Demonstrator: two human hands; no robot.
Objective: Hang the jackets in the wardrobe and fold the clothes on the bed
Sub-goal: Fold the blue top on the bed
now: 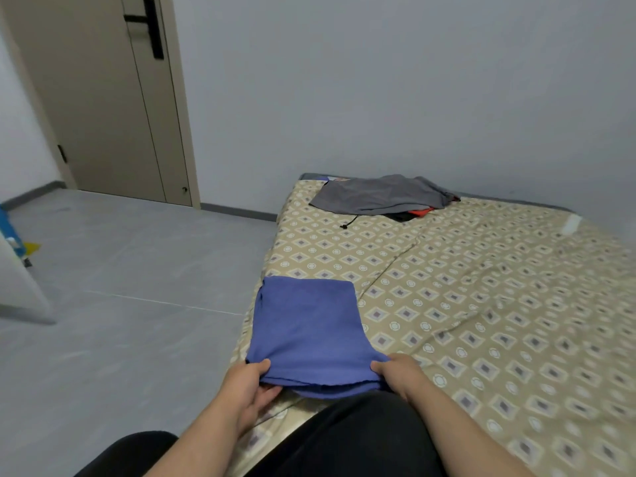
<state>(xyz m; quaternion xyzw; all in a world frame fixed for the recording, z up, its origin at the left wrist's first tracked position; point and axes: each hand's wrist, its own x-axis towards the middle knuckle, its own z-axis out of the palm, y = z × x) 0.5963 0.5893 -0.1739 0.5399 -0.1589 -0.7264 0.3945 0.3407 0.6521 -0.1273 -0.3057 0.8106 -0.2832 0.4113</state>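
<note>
A blue garment (309, 328) lies folded into a rectangle on the near left corner of the bed (481, 304), which has a beige patterned cover. My left hand (247, 387) pinches its near left corner, thumb on top. My right hand (399, 373) grips its near right corner the same way. At the far end of the bed rests a pile of clothes: a grey garment (378, 194) on top, with black and red-orange cloth (418, 213) showing under it. No wardrobe and no hangers are in view.
Grey tiled floor (120, 287) runs along the bed's left side. A beige door (103, 98) stands shut at the back left. A white panel (17, 284) and blue and yellow items (20, 246) sit at the left edge. My dark-clothed legs (344, 438) are at the bottom.
</note>
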